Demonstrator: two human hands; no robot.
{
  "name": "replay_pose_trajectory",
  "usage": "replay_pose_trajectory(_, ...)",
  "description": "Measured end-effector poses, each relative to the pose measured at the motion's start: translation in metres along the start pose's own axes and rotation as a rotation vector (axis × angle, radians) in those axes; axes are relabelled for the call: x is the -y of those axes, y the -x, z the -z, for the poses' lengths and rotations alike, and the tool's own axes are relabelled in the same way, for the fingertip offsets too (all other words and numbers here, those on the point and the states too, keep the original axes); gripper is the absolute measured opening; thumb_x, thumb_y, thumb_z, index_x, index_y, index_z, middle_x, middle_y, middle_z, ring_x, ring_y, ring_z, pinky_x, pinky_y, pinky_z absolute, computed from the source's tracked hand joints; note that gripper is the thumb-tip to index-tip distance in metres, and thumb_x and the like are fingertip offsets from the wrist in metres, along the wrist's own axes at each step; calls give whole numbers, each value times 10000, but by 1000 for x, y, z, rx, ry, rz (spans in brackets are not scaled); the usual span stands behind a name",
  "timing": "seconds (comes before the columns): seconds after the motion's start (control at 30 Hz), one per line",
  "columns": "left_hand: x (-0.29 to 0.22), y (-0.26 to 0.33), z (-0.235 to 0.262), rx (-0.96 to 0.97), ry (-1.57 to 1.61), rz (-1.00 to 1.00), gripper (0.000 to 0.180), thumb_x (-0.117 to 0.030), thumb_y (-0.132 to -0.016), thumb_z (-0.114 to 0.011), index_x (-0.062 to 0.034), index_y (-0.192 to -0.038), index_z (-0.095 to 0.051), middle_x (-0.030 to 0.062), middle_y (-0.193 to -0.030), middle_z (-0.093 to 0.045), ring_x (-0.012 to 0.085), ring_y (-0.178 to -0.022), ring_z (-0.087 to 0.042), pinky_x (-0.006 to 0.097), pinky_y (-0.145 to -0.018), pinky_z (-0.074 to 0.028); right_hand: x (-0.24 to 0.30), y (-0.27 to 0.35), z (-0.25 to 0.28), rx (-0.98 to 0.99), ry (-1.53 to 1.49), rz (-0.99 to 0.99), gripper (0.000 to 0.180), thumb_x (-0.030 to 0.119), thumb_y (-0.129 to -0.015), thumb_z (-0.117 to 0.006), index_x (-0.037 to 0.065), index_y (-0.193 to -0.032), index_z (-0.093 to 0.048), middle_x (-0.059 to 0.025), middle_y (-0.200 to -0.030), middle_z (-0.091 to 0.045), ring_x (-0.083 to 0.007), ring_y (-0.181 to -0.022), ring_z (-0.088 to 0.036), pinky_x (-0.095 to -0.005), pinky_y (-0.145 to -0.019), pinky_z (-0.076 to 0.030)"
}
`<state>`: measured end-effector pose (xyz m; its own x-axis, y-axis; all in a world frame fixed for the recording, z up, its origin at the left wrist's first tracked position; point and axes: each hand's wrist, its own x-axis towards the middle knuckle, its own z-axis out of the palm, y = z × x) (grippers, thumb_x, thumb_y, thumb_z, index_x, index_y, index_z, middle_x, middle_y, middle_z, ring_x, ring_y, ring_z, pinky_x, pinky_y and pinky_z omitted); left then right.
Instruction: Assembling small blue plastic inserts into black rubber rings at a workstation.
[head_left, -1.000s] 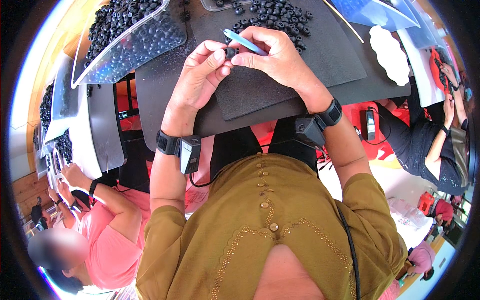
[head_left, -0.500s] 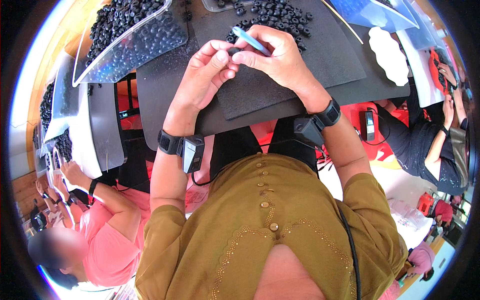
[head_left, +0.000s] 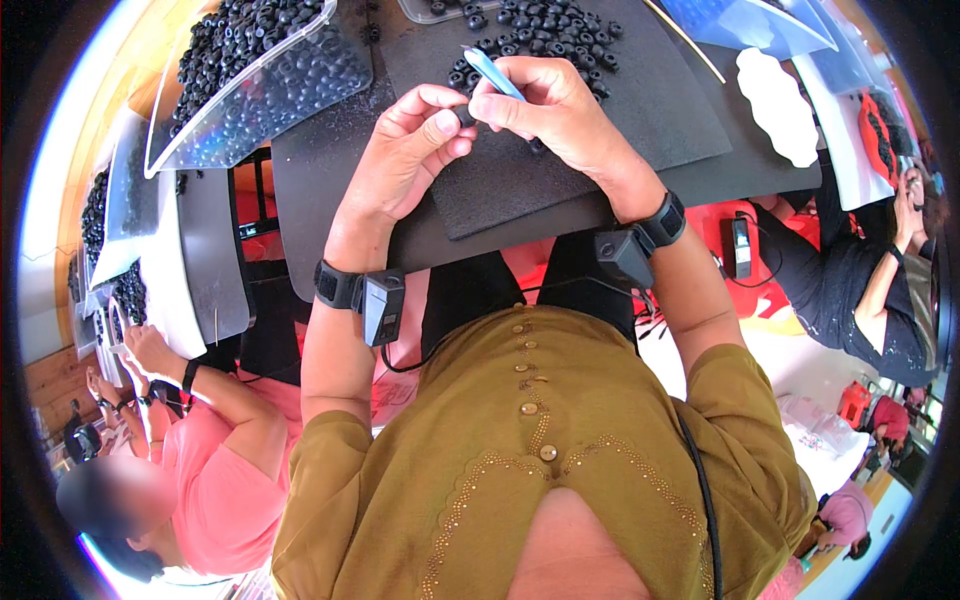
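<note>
My left hand pinches a small black ring-shaped part between thumb and fingers, above a black foam mat. My right hand grips light blue tweezers, whose tip meets the part at my left fingertips. A pile of loose black ring parts lies on the mat just beyond both hands. Each wrist wears a black band with a small black box.
A clear tray heaped with black parts stands at the left. A white scalloped dish sits at the right. A person in pink works at the lower left; another in black sits at the right.
Both hands have shifted slightly nearer along the mat, still joined at the fingertips. The tweezers stay in my right hand.
</note>
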<state>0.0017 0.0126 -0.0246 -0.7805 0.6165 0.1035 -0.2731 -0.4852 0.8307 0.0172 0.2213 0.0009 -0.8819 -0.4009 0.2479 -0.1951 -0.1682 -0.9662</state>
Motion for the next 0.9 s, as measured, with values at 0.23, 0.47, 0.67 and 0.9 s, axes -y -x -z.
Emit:
replay_pose_trajectory(0.23,-5,1,2,10,70,2,206,-213,-940,-643,-53,-1053,-580,48,-1049,-576,120,-916,-524,217,-771,-489,2,0,-2,-197,57,59,153,216,-928,-659,65,-908,-673,55,-715,-577,-9,-656,-502,-179,-564,-367)
replay_pose_trajectory(0.47,-56,6,-4,-69,-337,-270,151,-130,-945,-633,-30,-1057,-620,66,-931,-650,130,-838,-617,236,-771,-518,1,1,2,-373,95,140,180,237,-932,-660,58,-912,-672,44,-714,-579,-24,-672,-532,-186,-585,-398)
replay_pose_trajectory(0.67,-193,-9,45,-565,-1003,-589,309,-123,-915,-674,42,-1165,-598,125,-1114,-648,209,-1058,-622,281,-899,-499,1,-4,-2,-365,153,204,170,216,-925,-661,48,-905,-671,40,-722,-586,-24,-662,-527,-197,-589,-403)
replay_pose_trajectory(0.9,-82,-24,-24,-288,-1412,-525,143,-119,-792,-772,-48,-886,-691,17,-803,-676,119,-748,-627,272,-699,-500,0,0,2,-416,178,190,155,208,-925,-660,56,-902,-672,44,-702,-581,-20,-638,-508,-198,-581,-397)
